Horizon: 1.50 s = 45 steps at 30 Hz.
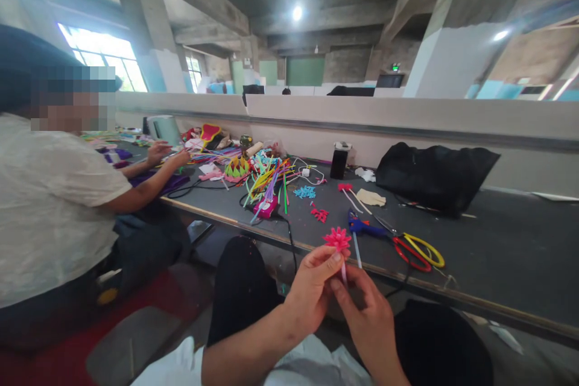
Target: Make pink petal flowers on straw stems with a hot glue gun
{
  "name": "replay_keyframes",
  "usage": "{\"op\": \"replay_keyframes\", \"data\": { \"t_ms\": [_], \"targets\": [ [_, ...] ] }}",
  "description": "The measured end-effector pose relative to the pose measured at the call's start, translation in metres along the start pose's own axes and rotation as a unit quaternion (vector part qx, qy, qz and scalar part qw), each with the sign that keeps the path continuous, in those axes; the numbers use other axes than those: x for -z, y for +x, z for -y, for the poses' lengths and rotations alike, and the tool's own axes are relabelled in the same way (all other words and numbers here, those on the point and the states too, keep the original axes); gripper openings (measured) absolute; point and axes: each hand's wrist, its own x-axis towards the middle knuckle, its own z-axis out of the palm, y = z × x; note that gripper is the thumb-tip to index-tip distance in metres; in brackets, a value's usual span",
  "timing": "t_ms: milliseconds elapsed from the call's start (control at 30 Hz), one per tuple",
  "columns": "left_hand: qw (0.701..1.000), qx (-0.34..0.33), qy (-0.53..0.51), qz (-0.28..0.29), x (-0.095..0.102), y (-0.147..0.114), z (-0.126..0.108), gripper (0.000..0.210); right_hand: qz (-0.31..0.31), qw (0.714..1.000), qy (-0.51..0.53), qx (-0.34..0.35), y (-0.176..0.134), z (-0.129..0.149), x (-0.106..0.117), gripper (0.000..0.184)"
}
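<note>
Between my two hands, just over the table's front edge, stands a pink flower (337, 239) with many pointed petals on a pale stem (344, 273). My left hand (316, 280) pinches it right below the petals. Lower down, the fingers of my right hand (364, 304) are closed round the stem. Beyond my right hand lies a blue glue gun (367, 227), with a pair of scissors (418, 251) with red and yellow handles beside it. A small heap of pink pieces (319, 213) and a heap of blue pieces (304, 192) lie behind the flower.
Bundled coloured pipe cleaners (271, 184) spread over a pink box (266, 207). A black bag (434, 178) rests at the right, and a dark phone (339, 163) leans upright near the partition (316, 111). At the left a co-worker (58, 193) sits working with both hands.
</note>
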Motion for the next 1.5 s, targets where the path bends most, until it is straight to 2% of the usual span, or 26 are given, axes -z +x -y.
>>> {"op": "replay_keyframes", "data": {
  "t_ms": [133, 300, 500, 633, 733, 800, 867, 967, 1067, 1100, 1167, 1367, 1500],
  "targets": [
    [0.999, 0.023, 0.024, 0.015, -0.003, -0.002, 0.008, 0.030, 0.030, 0.996, 0.065, -0.054, -0.003, 0.004, 0.009, 0.032],
    [0.999, 0.022, 0.038, 0.012, -0.005, -0.001, 0.009, 0.032, 0.034, 0.984, 0.142, -0.098, -0.003, 0.008, 0.010, 0.033],
    [0.991, -0.003, 0.124, 0.046, 0.004, -0.003, 0.004, 0.028, 0.005, 0.938, 0.294, -0.182, -0.004, -0.002, 0.007, 0.033],
    [0.978, 0.015, 0.201, 0.046, 0.015, -0.010, 0.002, 0.026, -0.019, 0.910, 0.339, -0.239, 0.000, -0.004, 0.010, 0.040],
    [0.957, 0.033, 0.284, 0.048, 0.023, -0.015, 0.003, 0.040, -0.025, 0.902, 0.355, -0.242, 0.003, -0.003, 0.014, 0.040],
    [0.939, 0.026, 0.339, 0.052, 0.025, -0.017, 0.001, 0.051, -0.029, 0.905, 0.356, -0.231, 0.005, -0.004, 0.016, 0.040],
    [0.923, -0.020, 0.381, 0.038, 0.025, -0.017, -0.003, 0.052, -0.033, 0.912, 0.344, -0.221, 0.007, -0.005, 0.019, 0.042],
    [0.892, -0.143, 0.429, -0.012, 0.020, -0.014, -0.018, 0.043, -0.040, 0.923, 0.320, -0.209, 0.006, -0.007, 0.023, 0.043],
    [0.857, -0.254, 0.448, -0.025, 0.011, -0.010, -0.034, 0.024, -0.037, 0.928, 0.309, -0.203, 0.004, -0.009, 0.024, 0.042],
    [0.853, -0.276, 0.442, -0.028, 0.008, -0.008, -0.038, 0.020, -0.034, 0.930, 0.304, -0.202, 0.003, -0.009, 0.024, 0.042],
    [0.858, -0.284, 0.428, -0.026, 0.003, -0.004, -0.044, 0.025, -0.028, 0.935, 0.291, -0.199, 0.001, -0.009, 0.024, 0.041],
    [0.891, -0.238, 0.385, 0.025, -0.003, 0.010, -0.044, 0.047, -0.009, 0.957, 0.235, -0.169, -0.004, -0.007, 0.023, 0.038],
    [0.899, -0.183, 0.386, 0.092, -0.005, 0.015, -0.038, 0.061, 0.011, 0.968, 0.201, -0.149, -0.004, -0.002, 0.022, 0.039]
  ]
}}
